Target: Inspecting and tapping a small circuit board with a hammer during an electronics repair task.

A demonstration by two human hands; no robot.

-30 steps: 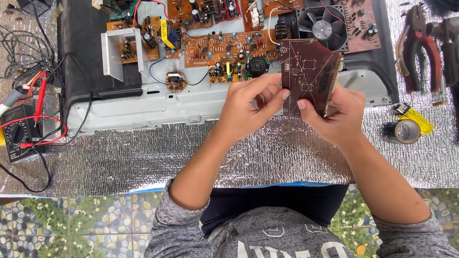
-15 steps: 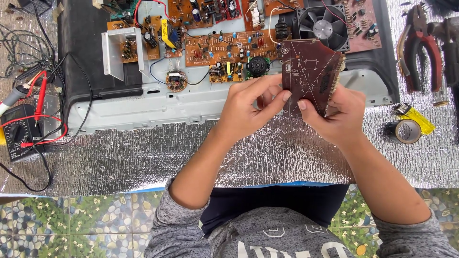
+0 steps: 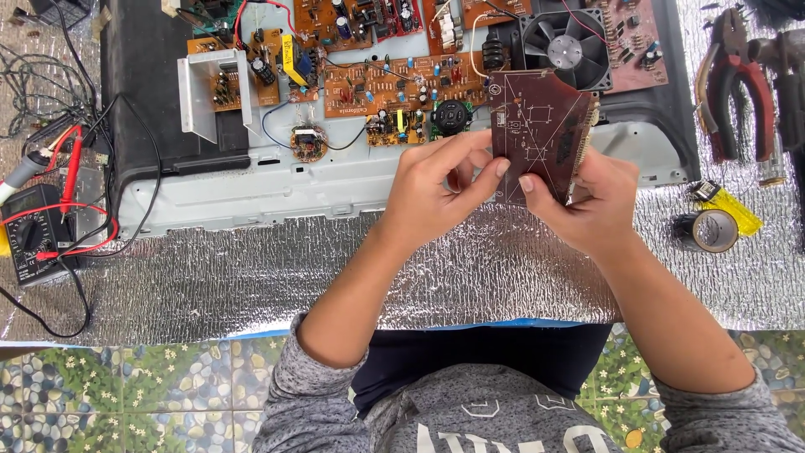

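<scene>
Both hands, left hand point(image 3: 436, 189) and right hand point(image 3: 591, 201), grip a dark circuit board point(image 3: 537, 134) above the foil-covered tabletop point(image 3: 251, 277), tiled floor point(image 3: 126, 386) below

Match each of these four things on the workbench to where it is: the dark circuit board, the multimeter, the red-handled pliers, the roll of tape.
Things:
1. dark circuit board
2. multimeter
3. red-handled pliers
4. roll of tape

Places:
A. far left edge of the foil mat, with red and black leads
B. held up between the left hand and right hand
C. on the foil right of the right hand
D. top right corner

Pairs: 1-B, 2-A, 3-D, 4-C
</scene>
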